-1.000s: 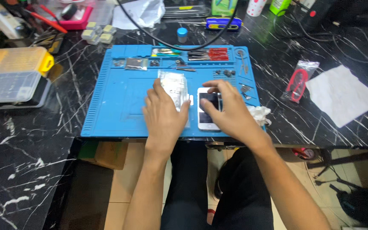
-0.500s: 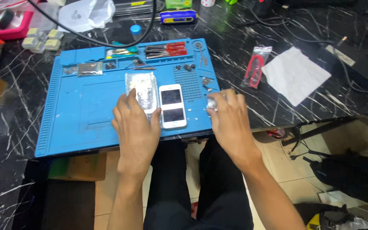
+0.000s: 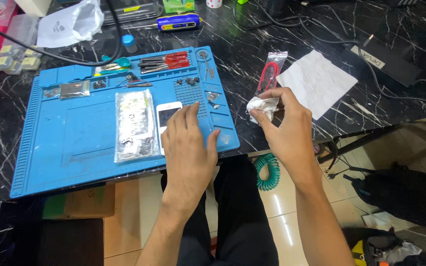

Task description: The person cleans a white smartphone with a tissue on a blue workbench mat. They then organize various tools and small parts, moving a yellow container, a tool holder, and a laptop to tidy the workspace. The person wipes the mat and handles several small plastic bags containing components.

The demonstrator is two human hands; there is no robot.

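A blue repair mat (image 3: 70, 148) lies on a black marble table (image 3: 292, 54). On the mat a white phone (image 3: 167, 113) lies face up beside a silver phone back panel (image 3: 134, 125). My left hand (image 3: 188, 143) rests flat over the lower part of the phone. To the right of the mat, my right hand (image 3: 284, 123) pinches a crumpled white tissue (image 3: 262, 106) above the table edge.
Red-handled screwdrivers (image 3: 166, 61), tweezers and small screws sit along the mat's far edge. A flat white tissue (image 3: 317, 81) and a bagged red tool (image 3: 271, 71) lie to the right. A blue screwdriver (image 3: 178, 22), cables and plastic boxes crowd the back. A teal coiled cord (image 3: 268, 172) hangs below.
My right hand left the phone and moved right off the mat, now holding a crumpled tissue. My left hand shifted from the silver panel onto the phone. The view panned right.
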